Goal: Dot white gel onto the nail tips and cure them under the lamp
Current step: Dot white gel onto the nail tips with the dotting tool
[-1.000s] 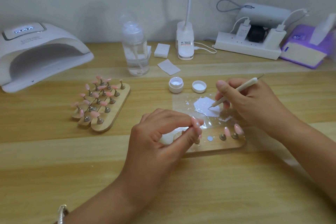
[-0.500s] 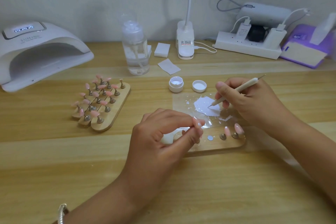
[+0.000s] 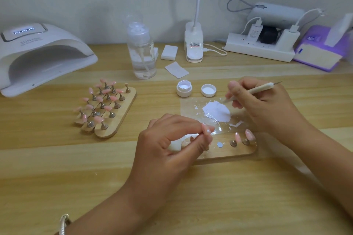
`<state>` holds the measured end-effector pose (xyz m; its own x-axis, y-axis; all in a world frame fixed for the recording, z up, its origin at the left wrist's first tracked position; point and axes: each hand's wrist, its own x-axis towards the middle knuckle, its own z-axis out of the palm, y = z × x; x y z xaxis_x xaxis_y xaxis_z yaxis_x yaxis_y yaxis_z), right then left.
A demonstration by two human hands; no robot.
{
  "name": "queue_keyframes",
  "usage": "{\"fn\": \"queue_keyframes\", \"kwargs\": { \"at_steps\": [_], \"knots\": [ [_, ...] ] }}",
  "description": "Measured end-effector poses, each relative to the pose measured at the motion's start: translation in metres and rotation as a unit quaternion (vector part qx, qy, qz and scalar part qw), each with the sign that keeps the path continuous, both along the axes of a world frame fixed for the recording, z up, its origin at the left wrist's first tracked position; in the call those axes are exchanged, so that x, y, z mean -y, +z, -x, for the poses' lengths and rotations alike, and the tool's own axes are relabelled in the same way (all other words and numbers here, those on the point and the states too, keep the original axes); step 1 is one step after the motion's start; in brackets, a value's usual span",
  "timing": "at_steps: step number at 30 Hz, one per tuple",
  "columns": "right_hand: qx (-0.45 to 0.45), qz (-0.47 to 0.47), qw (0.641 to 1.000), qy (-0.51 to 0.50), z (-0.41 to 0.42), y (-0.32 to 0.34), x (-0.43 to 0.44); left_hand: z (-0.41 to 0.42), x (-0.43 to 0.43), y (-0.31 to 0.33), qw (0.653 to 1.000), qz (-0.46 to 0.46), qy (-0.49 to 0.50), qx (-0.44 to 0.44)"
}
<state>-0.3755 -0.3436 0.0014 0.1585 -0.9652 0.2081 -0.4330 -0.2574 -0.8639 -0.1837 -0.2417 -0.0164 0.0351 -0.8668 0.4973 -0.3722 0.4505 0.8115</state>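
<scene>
Left hand (image 3: 172,143): grip pinched on a pink nail tip (image 3: 207,131), just above the wooden holder (image 3: 229,152) on the counter (image 3: 229,200). Right hand (image 3: 265,107): grip clamped round a dotting tool (image 3: 257,89), its point at the edge of the white gel (image 3: 216,111), which lies between the two grips. The curing lamp (image 3: 38,57) stands well to the left of both.

The wooden desk (image 3: 57,177) carries a lamp (image 3: 47,47), a bottle (image 3: 142,57), a left stand (image 3: 122,112), a near stand (image 3: 229,153), a jar (image 3: 184,90), its lid (image 3: 208,90) and a power strip (image 3: 259,51).
</scene>
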Motion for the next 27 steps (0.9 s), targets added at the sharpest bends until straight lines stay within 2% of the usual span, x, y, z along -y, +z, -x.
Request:
{"fn": "queue_keyframes", "kwargs": {
  "at_steps": [11, 17, 27],
  "knots": [
    [0.163, 0.113, 0.976, 0.087, -0.03, 0.035, -0.054, 0.001, -0.001, 0.001, 1.0, -0.022, -0.009, -0.007],
    [0.16, 0.14, 0.972, 0.101, -0.037, 0.026, -0.064, 0.0, -0.001, 0.0, 1.0, -0.015, -0.024, 0.0],
    [0.17, 0.117, 0.972, 0.116, -0.038, 0.02, -0.062, -0.001, -0.001, 0.001, 0.999, -0.018, -0.029, 0.018]
  ]
}}
